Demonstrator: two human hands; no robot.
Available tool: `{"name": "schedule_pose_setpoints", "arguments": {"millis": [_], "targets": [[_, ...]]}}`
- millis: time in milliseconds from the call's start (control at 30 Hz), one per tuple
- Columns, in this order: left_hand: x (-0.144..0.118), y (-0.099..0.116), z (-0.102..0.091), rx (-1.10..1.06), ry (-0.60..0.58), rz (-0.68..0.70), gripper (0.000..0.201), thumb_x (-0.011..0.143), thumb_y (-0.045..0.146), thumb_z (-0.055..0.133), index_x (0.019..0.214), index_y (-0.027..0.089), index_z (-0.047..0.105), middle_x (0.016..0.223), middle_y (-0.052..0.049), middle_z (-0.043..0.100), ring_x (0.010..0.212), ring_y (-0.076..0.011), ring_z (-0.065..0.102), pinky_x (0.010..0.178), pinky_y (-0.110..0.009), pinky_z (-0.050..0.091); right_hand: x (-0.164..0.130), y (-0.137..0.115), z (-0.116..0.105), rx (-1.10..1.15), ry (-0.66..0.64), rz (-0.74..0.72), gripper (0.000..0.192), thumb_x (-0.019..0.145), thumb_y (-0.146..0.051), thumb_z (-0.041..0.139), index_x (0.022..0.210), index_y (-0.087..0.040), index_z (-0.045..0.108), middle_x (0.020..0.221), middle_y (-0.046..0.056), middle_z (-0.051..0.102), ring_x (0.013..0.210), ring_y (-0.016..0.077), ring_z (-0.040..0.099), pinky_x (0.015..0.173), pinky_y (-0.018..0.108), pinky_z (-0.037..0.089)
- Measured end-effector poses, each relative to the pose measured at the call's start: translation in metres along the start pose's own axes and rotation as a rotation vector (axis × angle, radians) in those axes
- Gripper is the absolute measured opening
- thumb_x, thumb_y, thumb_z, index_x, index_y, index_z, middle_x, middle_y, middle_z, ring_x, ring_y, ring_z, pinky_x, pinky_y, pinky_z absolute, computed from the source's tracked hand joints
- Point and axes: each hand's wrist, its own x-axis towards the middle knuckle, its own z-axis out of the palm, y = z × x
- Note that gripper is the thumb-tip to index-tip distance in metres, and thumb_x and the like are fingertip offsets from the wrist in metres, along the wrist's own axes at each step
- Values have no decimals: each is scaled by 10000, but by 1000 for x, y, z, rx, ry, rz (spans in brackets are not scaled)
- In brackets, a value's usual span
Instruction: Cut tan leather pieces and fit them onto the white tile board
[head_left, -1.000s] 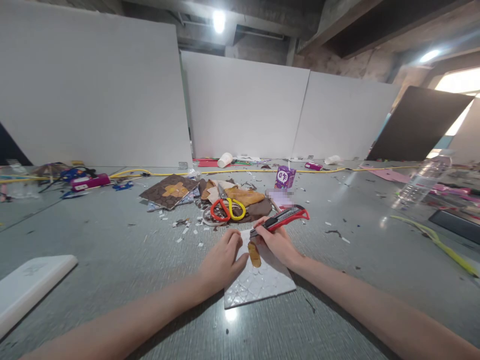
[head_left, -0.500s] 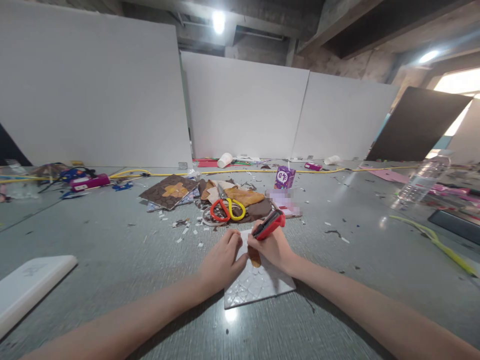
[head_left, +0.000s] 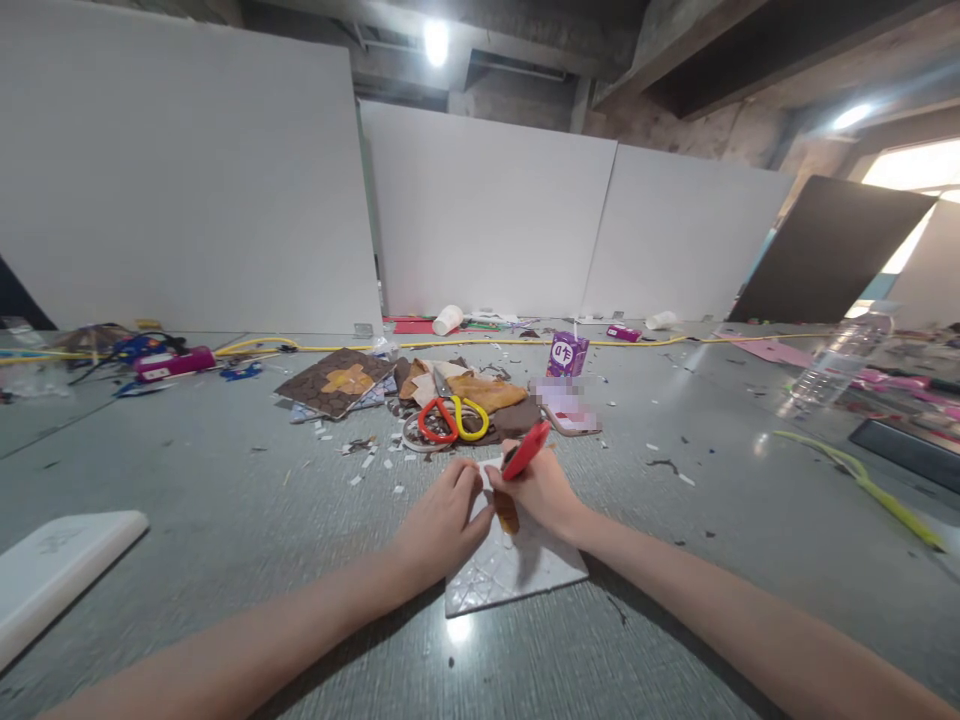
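A white square board (head_left: 517, 582) with a raised pattern of cell-like shapes lies flat on the grey table in front of me. On it is a small brown piece (head_left: 507, 515), partly hidden by my hands. My left hand (head_left: 444, 520) rests on the board's left side, thumb apart from the slightly bent fingers, with nothing in its grasp. My right hand (head_left: 541, 492) grips a red and black tool (head_left: 525, 452) that looks like a utility knife. Its handle points up and to the right; its working tip is hidden by the hand, close to the brown piece.
Beyond the board lie red-and-yellow-handled scissors (head_left: 454, 418) on brown scraps (head_left: 487, 392), a brown patterned panel (head_left: 330, 383), a phone (head_left: 570, 408) and a purple drink carton (head_left: 567, 355). A white slab (head_left: 67, 570) is at left, a plastic bottle (head_left: 844, 360) at right.
The red tool has turned in my right hand, so its black side shows less. My left hand and the board have stayed in place.
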Motion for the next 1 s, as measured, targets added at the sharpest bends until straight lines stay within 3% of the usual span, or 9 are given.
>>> {"name": "schedule_pose_setpoints", "arguments": {"millis": [100, 300, 567, 767, 1000], "targets": [[0, -1, 1, 3, -7, 4, 162, 771, 226, 374, 897, 146, 436, 993, -83, 432, 918, -189, 447, 827, -355, 378, 2, 2, 1, -26, 71, 22, 277, 647, -232, 492, 477, -180, 279, 450, -56, 295, 448, 64, 266, 441, 196, 237], [0, -1, 0, 2, -13, 4, 218, 775, 227, 374, 969, 142, 429, 1013, -86, 427, 942, -191, 438, 846, -364, 366, 2, 3, 0, -34, 8, 29, 264, 642, -254, 517, 487, -179, 317, 446, -54, 335, 447, 70, 289, 435, 197, 231], [0, 1, 0, 18, -4, -9, 188, 771, 218, 369, 925, 137, 441, 986, -95, 445, 947, -199, 437, 838, -357, 372, -3, -1, -1, -4, -128, -34, 152, 635, -184, 500, 526, -166, 395, 470, -59, 380, 454, 66, 315, 449, 186, 245], [0, 2, -1, 9, -17, -19, 141, 765, 219, 377, 876, 156, 437, 989, -81, 436, 918, -188, 454, 828, -347, 379, 2, 1, 0, -54, 26, 28, 246, 646, -227, 500, 484, -174, 322, 451, -59, 316, 448, 63, 285, 439, 185, 244], [0, 1, -1, 0, -4, -1, 148, 766, 220, 379, 889, 158, 433, 979, -80, 444, 919, -190, 447, 823, -347, 378, -1, 4, 2, -61, -26, -11, 212, 654, -241, 508, 500, -166, 384, 459, -48, 395, 451, 72, 342, 450, 187, 267]]}}
